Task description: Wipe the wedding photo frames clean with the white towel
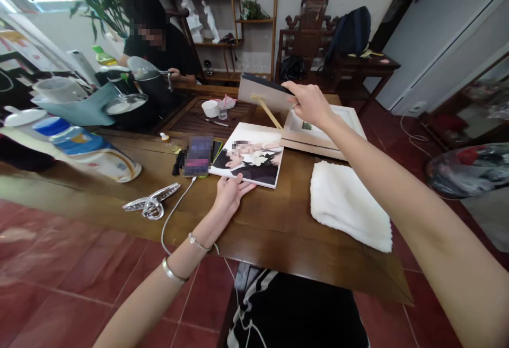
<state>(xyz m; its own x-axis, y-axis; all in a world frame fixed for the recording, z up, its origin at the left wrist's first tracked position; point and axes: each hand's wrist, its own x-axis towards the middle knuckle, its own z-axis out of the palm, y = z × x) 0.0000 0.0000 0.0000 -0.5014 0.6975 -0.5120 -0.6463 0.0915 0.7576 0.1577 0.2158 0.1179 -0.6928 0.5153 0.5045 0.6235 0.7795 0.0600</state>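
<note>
**While pinning low, pinching high**

While pressing on the near edge of the photo print [254, 153], left fingers [240, 186] laid flat and close together, thumb slightly apart. Out from there, left hand [231, 191] low over the table [278, 231], about midway along its near edge, two bracelets at the wrist. Print lying flat and face up toward the middle of the table, its left side just beside a phone [198, 155], with a white cable [175, 212] trailing off the near edge.

Over to the other side now: right fingers [292, 89] and thumb pinching the right end of a backing board [258, 92], grey, tilted, held up clear of the table toward its far edge. Right hand [312, 105] closed round that end, a wooden strut [267, 113] slanting down from the board's underside. Directly below, a white picture frame [350, 117] flat on the table near the far right corner, close against the print's far corner; touching or not, cannot tell.

Further out: white towel [350, 205] spread toward the near right corner, well apart from both hands. Metal hair clip [153, 203] by the left stretch of the near edge, a tin [95, 154] on its side beyond it. Small white cup [210, 108] near the far edge. Across the table, another person, one hand [175, 74] at a pot handle.
</note>
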